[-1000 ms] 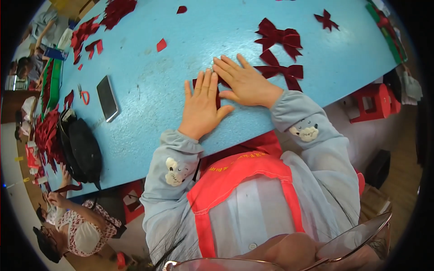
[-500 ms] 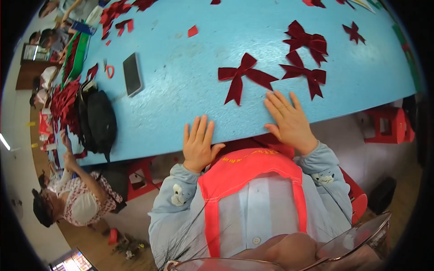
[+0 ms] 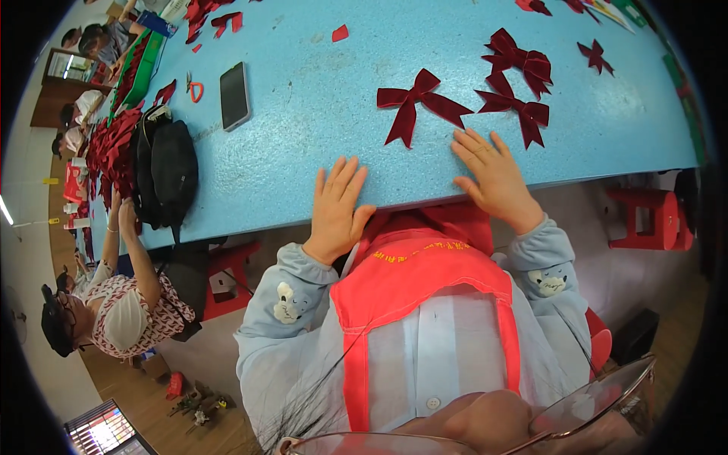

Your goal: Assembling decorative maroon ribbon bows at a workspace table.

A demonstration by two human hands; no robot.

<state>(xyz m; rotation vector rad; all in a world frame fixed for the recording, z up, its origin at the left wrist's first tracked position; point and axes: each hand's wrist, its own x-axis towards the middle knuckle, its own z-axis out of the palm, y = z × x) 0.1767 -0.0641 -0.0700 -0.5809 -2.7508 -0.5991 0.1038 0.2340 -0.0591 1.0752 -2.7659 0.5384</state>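
Note:
My left hand rests at the near edge of the blue table, fingers stretched out and nothing in it. To its right, my right hand lies on the tabletop near the edge, fingers also extended and holding nothing. Just beyond my right hand is a dark red velvet bow with two long tails. A second velvet bow lies close to its fingertips, and another, fuller bow touches or nearly touches that one from behind. Farther right sits a small bow.
A phone, scissors with orange handles and a black bag lie to the left, beside a heap of red velvet pieces. A co-worker sits at the left edge. A red stool stands at right.
The view has shifted slightly, so the table items appear displaced. Both my hands remain flat and empty. At the left, the co-worker's arms have moved together toward the velvet heap.

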